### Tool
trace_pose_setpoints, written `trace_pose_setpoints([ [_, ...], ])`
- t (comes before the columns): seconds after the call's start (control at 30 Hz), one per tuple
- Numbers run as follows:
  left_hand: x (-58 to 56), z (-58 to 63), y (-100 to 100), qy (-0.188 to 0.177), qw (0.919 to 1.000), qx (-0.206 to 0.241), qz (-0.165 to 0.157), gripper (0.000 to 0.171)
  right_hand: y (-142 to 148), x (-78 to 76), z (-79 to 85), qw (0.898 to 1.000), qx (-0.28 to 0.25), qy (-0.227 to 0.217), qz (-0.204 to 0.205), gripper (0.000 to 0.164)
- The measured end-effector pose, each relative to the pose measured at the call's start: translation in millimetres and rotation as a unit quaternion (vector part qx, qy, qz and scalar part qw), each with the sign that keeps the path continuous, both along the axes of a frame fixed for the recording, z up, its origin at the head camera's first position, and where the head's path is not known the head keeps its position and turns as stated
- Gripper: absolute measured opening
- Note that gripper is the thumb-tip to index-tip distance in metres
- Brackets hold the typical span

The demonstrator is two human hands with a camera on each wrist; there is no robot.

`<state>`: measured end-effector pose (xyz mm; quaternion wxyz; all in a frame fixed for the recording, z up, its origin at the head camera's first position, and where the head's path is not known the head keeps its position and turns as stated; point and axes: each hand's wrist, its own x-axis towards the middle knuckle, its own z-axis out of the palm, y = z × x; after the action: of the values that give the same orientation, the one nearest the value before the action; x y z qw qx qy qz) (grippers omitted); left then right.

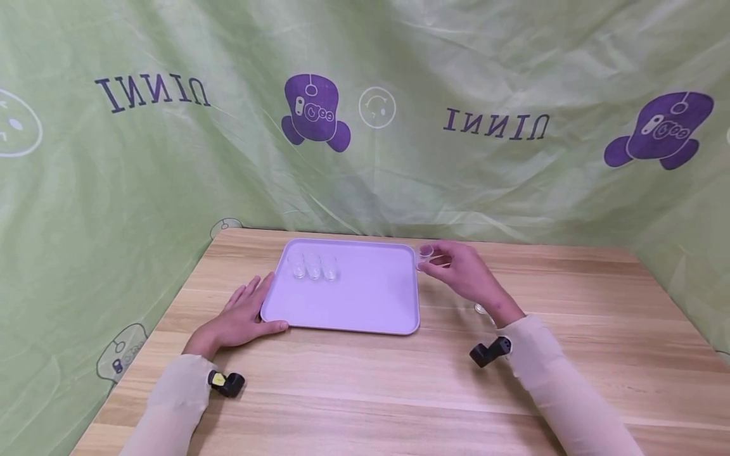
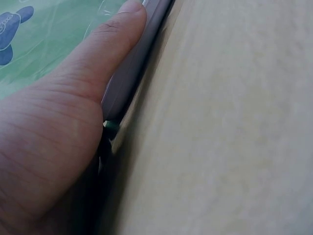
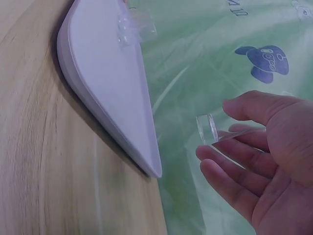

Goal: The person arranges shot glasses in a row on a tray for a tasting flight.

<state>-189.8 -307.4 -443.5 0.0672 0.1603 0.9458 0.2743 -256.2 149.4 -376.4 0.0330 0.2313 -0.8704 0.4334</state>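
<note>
Three clear shot glasses stand side by side in a row on the left part of a purple tray. My left hand lies at the tray's near left corner, fingers stretched along the left side and thumb against the near rim. In the left wrist view the thumb touches the tray's side. Just past the tray's right edge, my right hand holds another clear shot glass between thumb and fingers. The right wrist view shows its thick base turned toward the tray.
On the wooden table, more clear glass shows by the right wrist, partly hidden by the arm. A green printed curtain hangs behind the table's far edge and along both sides.
</note>
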Motion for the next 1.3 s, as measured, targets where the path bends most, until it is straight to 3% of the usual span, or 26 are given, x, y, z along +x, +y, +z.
trace_pose_setpoints([
  [0.77,-1.2,0.2,1,-0.008,1.0,0.001,-0.001,0.115,-70,-15.5,-23.3,0.996,-0.022,-0.056,0.065,0.022],
  [1.3,-2.3,1.4,1,-0.005,1.0,-0.002,-0.002,0.114,-106,-22.8,-30.3,0.994,-0.006,-0.074,0.087,0.027],
])
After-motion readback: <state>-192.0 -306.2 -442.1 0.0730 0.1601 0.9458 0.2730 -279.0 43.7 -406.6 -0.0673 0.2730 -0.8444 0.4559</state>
